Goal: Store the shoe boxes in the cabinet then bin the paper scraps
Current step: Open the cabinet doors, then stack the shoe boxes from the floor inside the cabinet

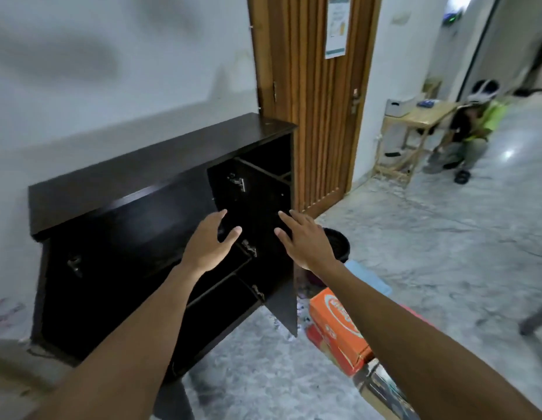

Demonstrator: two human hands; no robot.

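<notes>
1. One dark cabinet [148,165] stands against the wall; one of its doors [278,268] hangs open, and shelves show inside
2. Three shoe boxes show on the floor right of the cabinet, none in it: an orange box [336,322], a blue box [369,278] behind it and a dark box [381,389] at the lower edge; the right arm hides part of each
3. One black bin [339,242] sits just past the open door
4. Paper scraps [300,310] lie on the floor between the door and the orange box; too small and blurred to count
5. Two hands reach toward the open door: the left hand [209,241] has fingers spread and holds nothing
6. The right hand [306,241] is also spread and empty; whether its fingertips touch the door cannot be told
7. One person [472,128] crouches by one small table [421,116] further down the hall
</notes>
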